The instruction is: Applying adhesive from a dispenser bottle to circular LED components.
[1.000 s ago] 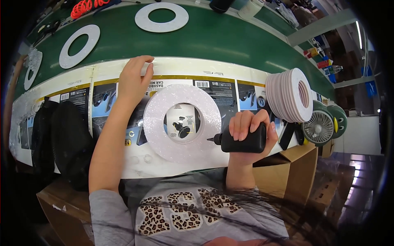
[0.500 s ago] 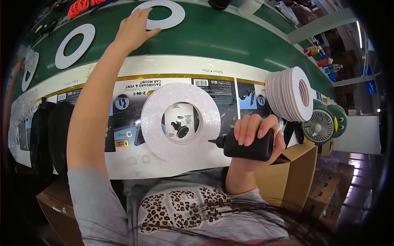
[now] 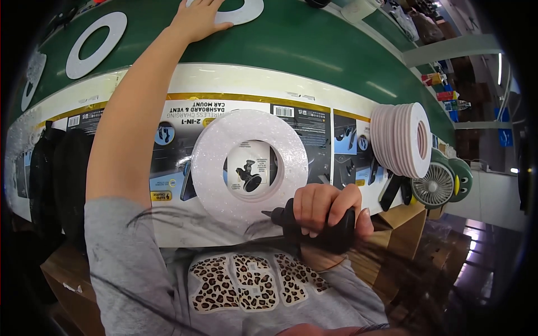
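My left hand [image 3: 196,21] reaches to the far side, fingers spread and lying on a flat white ring [image 3: 249,12]; the fingertips are partly cut off by the upper edge. In my right hand [image 3: 328,208] is a black squeeze bottle [image 3: 287,215] with a thin pointed nozzle, tipped to the left. Its tip is over or close beside the lower right rim of a glittery white ring stack [image 3: 210,179], which lies flat in front of me. I cannot tell whether the tip touches the rim.
A stack of white rings [image 3: 395,140] lies on its side at right, by a small green fan [image 3: 434,183]. Another white ring [image 3: 78,67] lies far left on the green surface [image 3: 291,42]. Dark cloth-like items [image 3: 53,173] hang at left. A cardboard box [image 3: 400,221] stands lower right.
My right hand has brought the bottle left and down, nearer to the ring stack's rim. My left hand stays on the far ring, and both sit higher in view. The view has shifted slightly.
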`<state>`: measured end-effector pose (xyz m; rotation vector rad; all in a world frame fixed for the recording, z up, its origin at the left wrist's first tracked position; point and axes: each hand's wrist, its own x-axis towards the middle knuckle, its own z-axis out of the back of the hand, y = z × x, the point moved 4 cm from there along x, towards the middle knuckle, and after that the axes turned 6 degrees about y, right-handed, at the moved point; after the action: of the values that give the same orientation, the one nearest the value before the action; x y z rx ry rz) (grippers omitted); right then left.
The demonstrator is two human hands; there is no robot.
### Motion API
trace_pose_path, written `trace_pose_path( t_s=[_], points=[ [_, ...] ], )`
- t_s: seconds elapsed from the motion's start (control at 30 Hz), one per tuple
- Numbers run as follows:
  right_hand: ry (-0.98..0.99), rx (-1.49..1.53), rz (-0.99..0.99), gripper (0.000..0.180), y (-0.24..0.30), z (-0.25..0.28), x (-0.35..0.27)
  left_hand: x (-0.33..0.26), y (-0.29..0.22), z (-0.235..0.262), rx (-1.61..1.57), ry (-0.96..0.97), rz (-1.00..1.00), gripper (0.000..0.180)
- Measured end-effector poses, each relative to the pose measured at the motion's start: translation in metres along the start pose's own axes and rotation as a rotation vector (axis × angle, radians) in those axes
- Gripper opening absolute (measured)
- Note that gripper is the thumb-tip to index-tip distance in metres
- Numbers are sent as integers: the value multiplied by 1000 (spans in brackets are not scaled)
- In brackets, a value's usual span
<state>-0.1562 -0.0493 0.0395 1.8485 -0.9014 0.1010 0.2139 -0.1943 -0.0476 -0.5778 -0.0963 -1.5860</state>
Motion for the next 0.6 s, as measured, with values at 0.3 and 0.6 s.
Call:
trace_pose_path(
  t_s=[0.3,0.6],
  points=[
    [13,-39,-62,40,-1,2,-1,10,-38,5,271,261,286,68],
    [-80,-63,-58,40,-3,-3,-2,-1,-55,22,288,87,213,43]
  ],
)
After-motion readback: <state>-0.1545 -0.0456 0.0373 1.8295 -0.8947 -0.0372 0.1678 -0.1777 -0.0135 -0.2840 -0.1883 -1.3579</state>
